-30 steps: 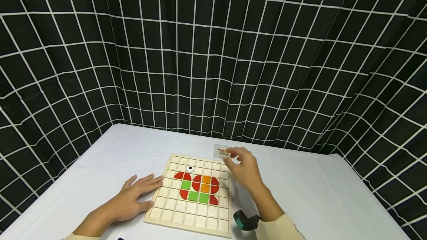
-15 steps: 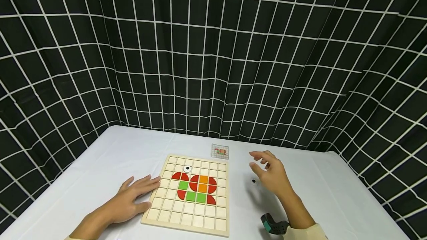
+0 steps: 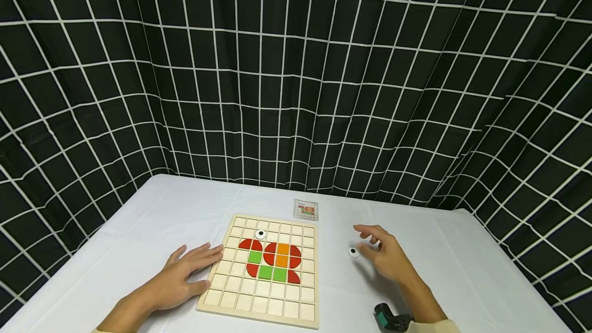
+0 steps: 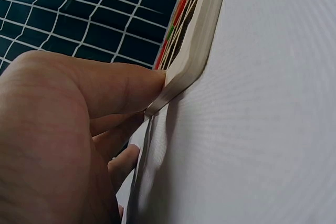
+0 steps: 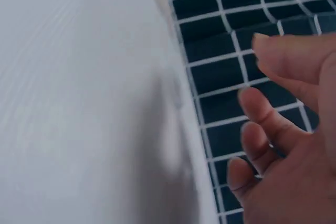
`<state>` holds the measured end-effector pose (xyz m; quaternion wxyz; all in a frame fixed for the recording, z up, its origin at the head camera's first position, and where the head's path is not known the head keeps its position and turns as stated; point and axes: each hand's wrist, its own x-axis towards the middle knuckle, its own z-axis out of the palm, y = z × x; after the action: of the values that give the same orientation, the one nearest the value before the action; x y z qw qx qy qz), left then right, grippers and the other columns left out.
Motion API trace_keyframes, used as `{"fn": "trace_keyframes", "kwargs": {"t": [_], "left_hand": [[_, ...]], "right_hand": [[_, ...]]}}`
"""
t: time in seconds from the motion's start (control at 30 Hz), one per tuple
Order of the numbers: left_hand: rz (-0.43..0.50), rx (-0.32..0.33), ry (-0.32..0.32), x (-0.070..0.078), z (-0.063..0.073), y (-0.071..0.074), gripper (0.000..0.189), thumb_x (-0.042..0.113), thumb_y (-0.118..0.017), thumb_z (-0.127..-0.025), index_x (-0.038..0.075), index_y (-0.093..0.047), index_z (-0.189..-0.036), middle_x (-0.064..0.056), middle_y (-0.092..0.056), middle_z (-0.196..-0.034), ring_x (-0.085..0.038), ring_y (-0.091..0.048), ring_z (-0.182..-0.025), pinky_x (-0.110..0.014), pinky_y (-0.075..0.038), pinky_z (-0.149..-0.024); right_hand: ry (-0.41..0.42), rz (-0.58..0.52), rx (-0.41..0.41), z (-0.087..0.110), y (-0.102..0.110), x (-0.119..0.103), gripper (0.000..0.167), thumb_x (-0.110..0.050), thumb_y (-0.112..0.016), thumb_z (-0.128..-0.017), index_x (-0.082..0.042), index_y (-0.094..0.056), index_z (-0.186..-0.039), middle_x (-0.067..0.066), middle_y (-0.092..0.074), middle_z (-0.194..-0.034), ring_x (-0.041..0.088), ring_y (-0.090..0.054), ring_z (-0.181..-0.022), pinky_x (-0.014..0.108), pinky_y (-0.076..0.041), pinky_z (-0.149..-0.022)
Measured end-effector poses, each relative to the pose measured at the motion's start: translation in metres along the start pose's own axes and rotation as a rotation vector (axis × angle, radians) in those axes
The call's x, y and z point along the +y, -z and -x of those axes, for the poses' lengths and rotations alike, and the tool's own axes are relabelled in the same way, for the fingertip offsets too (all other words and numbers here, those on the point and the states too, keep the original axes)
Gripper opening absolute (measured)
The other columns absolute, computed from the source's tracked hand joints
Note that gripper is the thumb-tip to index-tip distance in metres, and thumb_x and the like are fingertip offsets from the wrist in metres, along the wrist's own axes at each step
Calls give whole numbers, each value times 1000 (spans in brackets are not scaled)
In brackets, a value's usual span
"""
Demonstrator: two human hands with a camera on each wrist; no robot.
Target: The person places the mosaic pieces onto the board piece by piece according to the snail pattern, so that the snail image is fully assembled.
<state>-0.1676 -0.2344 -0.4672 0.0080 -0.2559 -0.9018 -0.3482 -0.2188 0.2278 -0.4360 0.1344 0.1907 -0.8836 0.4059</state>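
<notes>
A wooden grid board [image 3: 259,304] lies on the white table, bearing red, orange and green flat pieces [image 3: 279,274] and a round white eye disc [image 3: 261,234]. My left hand [image 3: 178,279] rests at the board's left edge, fingers extended; in the left wrist view the thumb [image 4: 126,85] touches the board's rim [image 4: 197,51]. Right of the board, a second eye disc [image 3: 353,252] lies on the cloth. Close by it hovers my right hand [image 3: 388,256], thumb tip near the disc and nothing between its parted fingers [image 5: 268,116].
A small pattern card [image 3: 306,210] lies behind the board's far right corner. White cloth [image 3: 444,261] covers the table. Black curtains with a white grid [image 3: 296,91] stand behind and at both sides. A dark wrist device [image 3: 393,318] sits at my right wrist.
My right hand has moved from beside the card rightward and down to the loose eye disc. The view has shifted slightly. My left hand stays at the board's edge.
</notes>
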Motion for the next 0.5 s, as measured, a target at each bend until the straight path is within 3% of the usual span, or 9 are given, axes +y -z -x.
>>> {"fn": "trace_keyframes", "kwargs": {"t": [0.2, 0.5], "left_hand": [[-11, 1, -8, -1, 0, -1, 52, 22, -67, -87, 8, -56, -136, -2, -45, -146, -38, -28, -138, -63, 0, -105], [-17, 24, -31, -2, 0, -1, 51, 21, -67, -87, 9, -57, -136, -3, -46, -145, -39, -29, -137, -63, -1, -105]], "right_hand": [[-105, 39, -127, 3, -4, 16, 40, -7, -75, -82, -6, -66, -121, 4, -59, -100, 22, -49, -89, 40, -43, -77], [-138, 116, -135, 3, -12, 22, 32, -7, -77, -79, -9, -71, -110, 1, -60, -104, 22, -54, -99, 43, -45, -86]]}}
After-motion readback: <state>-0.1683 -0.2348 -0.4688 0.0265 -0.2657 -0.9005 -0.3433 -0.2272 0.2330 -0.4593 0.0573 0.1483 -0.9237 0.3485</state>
